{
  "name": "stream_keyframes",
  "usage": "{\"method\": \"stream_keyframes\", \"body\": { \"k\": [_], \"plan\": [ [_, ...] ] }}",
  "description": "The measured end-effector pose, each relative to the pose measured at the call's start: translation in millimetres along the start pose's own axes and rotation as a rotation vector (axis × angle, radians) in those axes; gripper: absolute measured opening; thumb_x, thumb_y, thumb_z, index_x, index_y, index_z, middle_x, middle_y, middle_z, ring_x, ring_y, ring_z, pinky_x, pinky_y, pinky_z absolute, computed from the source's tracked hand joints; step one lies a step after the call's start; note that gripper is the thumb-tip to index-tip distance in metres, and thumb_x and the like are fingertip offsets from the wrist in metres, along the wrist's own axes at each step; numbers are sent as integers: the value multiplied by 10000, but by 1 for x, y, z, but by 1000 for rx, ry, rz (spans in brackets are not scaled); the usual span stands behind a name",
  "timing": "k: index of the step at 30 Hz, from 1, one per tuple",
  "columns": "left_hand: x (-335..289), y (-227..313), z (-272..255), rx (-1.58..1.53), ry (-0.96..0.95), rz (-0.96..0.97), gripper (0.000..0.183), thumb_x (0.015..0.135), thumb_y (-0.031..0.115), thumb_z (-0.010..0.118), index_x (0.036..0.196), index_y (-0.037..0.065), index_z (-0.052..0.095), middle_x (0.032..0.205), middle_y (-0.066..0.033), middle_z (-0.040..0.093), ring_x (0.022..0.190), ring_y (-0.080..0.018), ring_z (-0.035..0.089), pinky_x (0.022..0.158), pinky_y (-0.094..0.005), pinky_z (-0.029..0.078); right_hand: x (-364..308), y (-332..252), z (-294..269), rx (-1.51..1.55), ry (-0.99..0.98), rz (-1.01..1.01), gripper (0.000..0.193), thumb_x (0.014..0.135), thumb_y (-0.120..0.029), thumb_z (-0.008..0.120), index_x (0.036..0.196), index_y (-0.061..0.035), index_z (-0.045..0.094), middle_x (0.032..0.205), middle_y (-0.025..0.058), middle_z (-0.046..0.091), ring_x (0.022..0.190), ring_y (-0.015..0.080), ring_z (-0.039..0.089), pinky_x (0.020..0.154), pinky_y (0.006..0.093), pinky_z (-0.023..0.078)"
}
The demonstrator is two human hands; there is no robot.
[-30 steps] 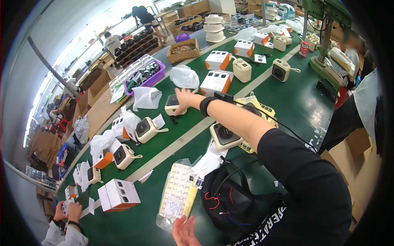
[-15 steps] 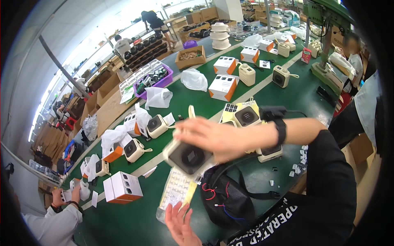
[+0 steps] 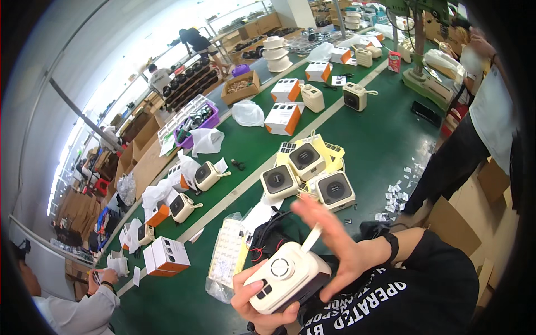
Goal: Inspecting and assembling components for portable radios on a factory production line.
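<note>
A cream box-shaped portable speaker [image 3: 282,282] with a round ring, small black buttons and a loop strap is held low, close to my body. My left hand [image 3: 269,319] grips its lower left end, thumb across the buttoned face. My right hand [image 3: 352,254] is beside the strap end, fingers stretched and apart, its thumb near the speaker's dark grille side; whether it touches is unclear. Beyond it, three similar speakers [image 3: 277,181] rest grille-up on yellow sheets. A sheet of pale stickers in a clear bag [image 3: 226,254] lies left of a black pouch [image 3: 268,240], partly hidden by the held speaker.
White-and-orange boxes [image 3: 167,257], more speakers and white plastic bags [image 3: 248,113] line the green table [image 3: 223,159]. A purple basket [image 3: 212,118] of parts stands beyond. A green machine [image 3: 427,86] is at far right. One co-worker [image 3: 78,304] works at left; another stands at right.
The speaker has come down toward my body and turned from its grille to its buttoned face. My left hand has taken hold of it; my right hand has let go and spread its fingers.
</note>
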State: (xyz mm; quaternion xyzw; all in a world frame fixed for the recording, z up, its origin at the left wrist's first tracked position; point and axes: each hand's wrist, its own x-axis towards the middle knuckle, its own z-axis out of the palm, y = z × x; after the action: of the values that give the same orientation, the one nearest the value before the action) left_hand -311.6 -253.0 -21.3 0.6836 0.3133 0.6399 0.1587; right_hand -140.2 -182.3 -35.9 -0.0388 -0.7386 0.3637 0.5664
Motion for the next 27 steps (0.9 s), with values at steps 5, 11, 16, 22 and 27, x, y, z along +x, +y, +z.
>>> {"method": "stream_keyframes", "body": {
  "k": [5, 11, 16, 22, 27],
  "plan": [
    [2, 0, 10, -156, 82, -231, 668, 618, 305, 766, 1129, 47, 422, 979, -193, 498, 895, -256, 505, 782, -366, 415, -4, -13, 6, 461, -75, 325, 844, 830, -166, 602, 1389, 12, -4, 1403, 208, 221, 1278, 270, 300, 1043, 376, 229],
    [18, 2, 23, -199, 257, -608, 584, 674, 257, 650, 1143, 20, 394, 1032, -135, 485, 948, -206, 495, 849, -314, 399, 9, -14, 1, 603, 55, 627, 631, 942, -245, 411, 1389, 24, 57, 1399, 143, 247, 1307, 208, 232, 1060, 325, 195],
    [28, 0, 26, -334, 277, -642, 511, 775, 237, 548, 1177, -17, 360, 1093, -175, 493, 965, -219, 534, 838, -313, 440, 8, -9, -2, 781, 161, 629, 578, 966, -227, 358, 1387, 44, 69, 1392, 143, 268, 1290, 186, 248, 1050, 295, 216],
    [26, -3, 17, -365, 361, -691, 503, 846, 284, 505, 1229, -7, 359, 1141, -145, 490, 1002, -215, 529, 884, -323, 418, 4, -2, 0, 975, 130, 630, 633, 949, -259, 413, 1410, -22, 49, 1425, 143, 210, 1309, 204, 229, 1062, 323, 195],
    [25, -9, 9, -953, 513, -1049, 527, 906, 467, 366, 1245, 70, 440, 1107, -113, 575, 934, -288, 591, 791, -419, 489, 5, 2, 18, 718, 83, 549, 985, 771, -288, 701, 1410, -35, -5, 1394, 170, 245, 1299, 238, 250, 1056, 375, 204]
  ]
}}
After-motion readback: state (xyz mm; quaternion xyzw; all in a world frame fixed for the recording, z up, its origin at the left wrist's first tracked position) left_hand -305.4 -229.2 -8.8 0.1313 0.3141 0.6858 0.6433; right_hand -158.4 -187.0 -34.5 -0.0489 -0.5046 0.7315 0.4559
